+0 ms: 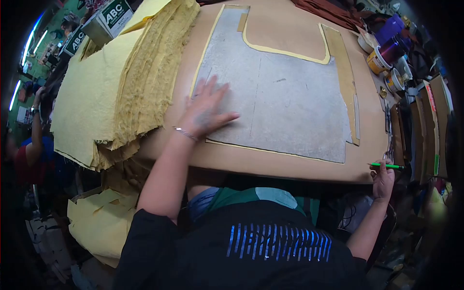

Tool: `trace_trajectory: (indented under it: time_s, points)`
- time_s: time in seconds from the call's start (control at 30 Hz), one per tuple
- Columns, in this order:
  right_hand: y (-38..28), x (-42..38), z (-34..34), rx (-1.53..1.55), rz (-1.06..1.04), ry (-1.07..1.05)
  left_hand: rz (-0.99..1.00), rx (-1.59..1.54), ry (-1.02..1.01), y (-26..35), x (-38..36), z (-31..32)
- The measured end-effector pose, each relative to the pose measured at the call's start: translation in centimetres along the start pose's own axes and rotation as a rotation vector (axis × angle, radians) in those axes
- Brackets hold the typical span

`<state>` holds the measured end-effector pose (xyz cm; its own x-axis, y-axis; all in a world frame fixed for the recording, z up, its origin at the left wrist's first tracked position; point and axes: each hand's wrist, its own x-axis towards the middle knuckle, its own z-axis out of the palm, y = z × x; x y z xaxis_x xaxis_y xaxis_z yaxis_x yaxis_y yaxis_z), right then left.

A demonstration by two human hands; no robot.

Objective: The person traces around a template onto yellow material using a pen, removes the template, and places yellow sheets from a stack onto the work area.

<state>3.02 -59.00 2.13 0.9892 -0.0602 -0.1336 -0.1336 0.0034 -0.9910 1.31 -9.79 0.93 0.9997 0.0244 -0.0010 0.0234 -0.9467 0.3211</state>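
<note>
My left hand (207, 110) lies with fingers spread on the left side of a large grey pattern piece (290, 106), which has a U-shaped notch along its far edge. Brown strips (344, 77) run down the right side of the pattern. A thin yellow border shows around much of the pattern's outline. Beyond the table's near right corner, my right hand (383, 182) pinches a slim green pen (386, 166), its tip pointing left.
A thick stack of yellow fibrous sheets (145, 72) stands at the table's left, with ABC-labelled tins (114, 18) behind. More yellow material (104, 220) hangs lower left. Tubs (377, 60), a dark purple cup (394, 48) and scissors (388, 121) line the right edge. A person's arm (35, 130) shows far left.
</note>
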Motion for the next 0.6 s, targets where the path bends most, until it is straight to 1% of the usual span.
trace_trajectory:
  time_s: [0.1,0.2,0.3,0.33,0.43,0.53,0.57,0.6]
  points:
    - [0.4,1.6,2.1,0.012,0.019,-0.076,0.077,0.011,0.002,3.6,2.3,0.2]
    - [-0.1,2.8,5.7,0.036,0.01,-0.152,0.093,0.022,0.085,4.2,5.4,1.9]
    - [-0.1,3.6,8.9,0.066,0.031,-0.222,-0.003,0.052,0.075,3.2,6.7,2.8]
    - [0.6,4.0,9.3,0.092,0.032,-0.25,-0.008,0.055,0.093,2.8,7.0,3.0]
    - [2.4,4.7,10.4,0.07,0.083,-0.128,-0.023,0.055,0.111,2.3,6.6,3.3]
    - [1.4,4.7,11.6,0.195,0.075,0.032,-0.038,0.041,0.107,2.4,6.5,3.1]
    - [1.1,4.8,12.0,0.237,0.071,0.082,-0.039,0.037,0.107,2.3,6.5,3.1]
    - [1.2,5.6,11.5,0.219,0.007,0.082,-0.037,0.035,0.106,2.4,6.6,3.0]
